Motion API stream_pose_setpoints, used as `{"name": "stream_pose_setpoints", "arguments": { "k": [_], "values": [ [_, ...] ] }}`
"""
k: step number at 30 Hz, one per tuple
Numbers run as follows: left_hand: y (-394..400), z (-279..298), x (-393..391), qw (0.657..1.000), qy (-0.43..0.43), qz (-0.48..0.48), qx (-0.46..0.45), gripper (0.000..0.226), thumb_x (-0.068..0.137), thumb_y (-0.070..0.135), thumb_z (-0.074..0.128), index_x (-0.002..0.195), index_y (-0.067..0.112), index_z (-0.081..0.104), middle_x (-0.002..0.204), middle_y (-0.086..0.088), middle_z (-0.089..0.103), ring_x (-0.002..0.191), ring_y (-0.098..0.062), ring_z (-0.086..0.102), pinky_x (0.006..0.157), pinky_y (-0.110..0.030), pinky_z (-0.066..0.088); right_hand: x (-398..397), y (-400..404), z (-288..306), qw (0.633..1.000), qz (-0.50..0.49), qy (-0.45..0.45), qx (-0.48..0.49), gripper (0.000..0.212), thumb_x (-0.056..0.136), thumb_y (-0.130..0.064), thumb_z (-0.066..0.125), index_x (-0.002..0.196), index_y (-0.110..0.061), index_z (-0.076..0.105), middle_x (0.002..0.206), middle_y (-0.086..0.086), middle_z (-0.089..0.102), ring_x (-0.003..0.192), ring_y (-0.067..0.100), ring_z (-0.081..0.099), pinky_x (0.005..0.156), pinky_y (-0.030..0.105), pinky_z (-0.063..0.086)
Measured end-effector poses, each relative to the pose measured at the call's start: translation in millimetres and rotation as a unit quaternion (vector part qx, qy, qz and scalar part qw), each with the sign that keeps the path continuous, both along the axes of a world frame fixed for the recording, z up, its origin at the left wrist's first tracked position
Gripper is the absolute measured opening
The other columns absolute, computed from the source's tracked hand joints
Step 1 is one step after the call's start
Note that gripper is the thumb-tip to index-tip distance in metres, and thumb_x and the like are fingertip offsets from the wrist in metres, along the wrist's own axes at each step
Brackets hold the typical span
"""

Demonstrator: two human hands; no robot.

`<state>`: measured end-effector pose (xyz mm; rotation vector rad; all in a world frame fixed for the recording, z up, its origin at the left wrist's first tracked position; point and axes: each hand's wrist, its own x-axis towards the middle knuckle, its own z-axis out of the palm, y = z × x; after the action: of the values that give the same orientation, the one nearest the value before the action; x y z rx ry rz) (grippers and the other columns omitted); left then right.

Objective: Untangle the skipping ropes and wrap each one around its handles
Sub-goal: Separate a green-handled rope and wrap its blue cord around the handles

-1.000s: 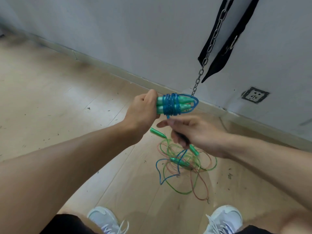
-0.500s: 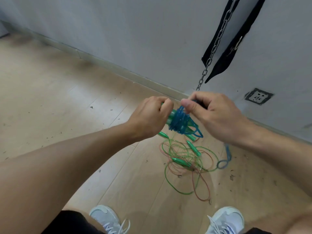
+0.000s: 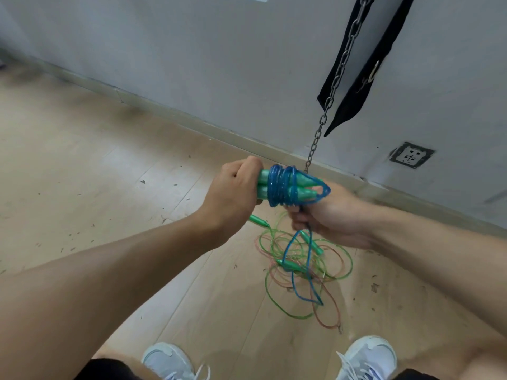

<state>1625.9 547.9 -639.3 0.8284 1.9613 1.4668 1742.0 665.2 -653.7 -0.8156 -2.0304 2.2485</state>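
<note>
My left hand (image 3: 234,192) grips a pair of green handles (image 3: 263,185) held side by side in the air. Several turns of the blue rope (image 3: 282,186) are wound round them. Just below the bundle, my right hand (image 3: 326,218) holds the loose blue strand, which hangs down in a loop (image 3: 301,272) to the floor. On the wooden floor beneath lies a tangle of green rope (image 3: 340,272) and orange rope (image 3: 327,316) with more green handles (image 3: 290,266) in it.
A metal chain (image 3: 333,86) and a black strap (image 3: 356,75) hang in front of the grey wall behind my hands. A wall socket (image 3: 411,154) sits low on the right. My two white shoes (image 3: 167,360) stand at the bottom edge.
My right hand has swung from above the handles down to below them, carrying the blue strand round the bundle. The left hand has held the handles roughly in place.
</note>
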Motion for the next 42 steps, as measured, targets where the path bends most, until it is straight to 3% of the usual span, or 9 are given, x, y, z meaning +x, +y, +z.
{"name": "stream_pose_setpoints", "arguments": {
  "k": [6, 9, 15, 20, 25, 30, 34, 38, 42],
  "values": [
    [7, -4, 3, 0.992, -0.048, 0.110, -0.030, 0.035, 0.098, 0.016, 0.036, 0.064, 0.010, 0.044, 0.061, -0.004, 0.044, 0.052, -0.010, 0.045, 0.038, -0.017, 0.039, 8, -42, -22, 0.997, -0.025, -0.037, 0.062, 0.032, 0.108, -0.027, 0.044, 0.098, -0.024, 0.075, 0.062, -0.006, 0.054, 0.052, 0.013, 0.043, 0.053, 0.028, 0.035],
    [7, -13, -2, 0.990, 0.087, 0.087, -0.065, 0.034, 0.095, 0.020, 0.037, 0.063, 0.012, 0.043, 0.063, -0.005, 0.044, 0.059, -0.018, 0.039, 0.052, -0.037, 0.038, 15, -62, -22, 0.989, 0.048, -0.060, 0.128, 0.030, 0.107, -0.036, 0.043, 0.110, -0.030, 0.072, 0.060, -0.008, 0.054, 0.050, 0.010, 0.045, 0.053, 0.027, 0.036],
    [2, -27, -8, 0.928, 0.344, -0.036, -0.141, 0.039, 0.096, 0.028, 0.030, 0.058, 0.023, 0.035, 0.052, 0.003, 0.044, 0.051, -0.018, 0.042, 0.050, -0.034, 0.026, 16, -43, 7, 0.969, 0.118, -0.086, 0.202, 0.029, 0.100, -0.032, 0.052, 0.079, -0.020, 0.069, 0.050, -0.008, 0.047, 0.046, 0.010, 0.042, 0.057, 0.034, 0.038],
    [2, -19, -13, 0.943, 0.304, -0.083, -0.105, 0.042, 0.098, 0.021, 0.037, 0.057, 0.021, 0.034, 0.050, 0.004, 0.038, 0.048, -0.014, 0.033, 0.047, -0.033, 0.022, 19, -5, 33, 0.952, 0.084, -0.037, 0.293, 0.038, 0.100, -0.038, 0.055, 0.068, -0.018, 0.055, 0.052, -0.010, 0.039, 0.045, 0.008, 0.033, 0.053, 0.031, 0.029],
    [3, -5, -6, 0.958, 0.236, -0.156, -0.039, 0.039, 0.098, 0.016, 0.037, 0.059, 0.014, 0.032, 0.053, 0.007, 0.030, 0.049, -0.010, 0.029, 0.046, -0.025, 0.020, 17, 29, 42, 0.968, 0.080, 0.006, 0.237, 0.028, 0.082, -0.044, 0.068, 0.080, -0.016, 0.066, 0.051, -0.014, 0.051, 0.048, 0.008, 0.033, 0.048, 0.023, 0.027],
    [3, -3, -1, 0.978, 0.120, -0.168, -0.023, 0.038, 0.096, 0.026, 0.034, 0.065, 0.005, 0.039, 0.061, 0.001, 0.037, 0.057, -0.014, 0.037, 0.052, -0.038, 0.036, 16, 40, 38, 0.984, 0.073, 0.036, 0.159, 0.020, 0.080, -0.035, 0.070, 0.086, -0.016, 0.072, 0.062, -0.003, 0.049, 0.054, 0.009, 0.039, 0.053, 0.022, 0.037],
    [0, 1, -1, 0.992, 0.055, -0.109, -0.026, 0.029, 0.104, 0.002, 0.035, 0.087, -0.008, 0.056, 0.072, -0.005, 0.045, 0.054, 0.003, 0.048, 0.047, -0.008, 0.040, 12, 39, 23, 0.993, 0.045, 0.033, 0.103, 0.022, 0.086, -0.038, 0.070, 0.095, -0.020, 0.078, 0.087, 0.020, 0.062, 0.076, 0.023, 0.049, 0.074, 0.035, 0.049],
    [4, -4, -1, 0.999, 0.033, 0.004, -0.038, 0.021, 0.103, 0.002, 0.036, 0.090, 0.008, 0.051, 0.071, -0.001, 0.044, 0.047, 0.006, 0.046, 0.043, -0.007, 0.038, 9, 11, 0, 0.993, 0.057, -0.005, 0.105, 0.027, 0.103, -0.016, 0.055, 0.078, -0.015, 0.065, 0.062, -0.002, 0.059, 0.058, 0.018, 0.047, 0.056, 0.028, 0.045],
    [9, -12, -8, 0.989, -0.021, 0.134, -0.050, 0.026, 0.098, 0.017, 0.036, 0.074, 0.012, 0.045, 0.067, -0.008, 0.039, 0.058, -0.014, 0.039, 0.052, -0.026, 0.035, 8, -19, -14, 0.993, 0.064, -0.045, 0.084, 0.025, 0.106, -0.025, 0.051, 0.125, -0.022, 0.066, 0.060, -0.009, 0.056, 0.053, 0.014, 0.048, 0.053, 0.026, 0.046]
  ]
}}
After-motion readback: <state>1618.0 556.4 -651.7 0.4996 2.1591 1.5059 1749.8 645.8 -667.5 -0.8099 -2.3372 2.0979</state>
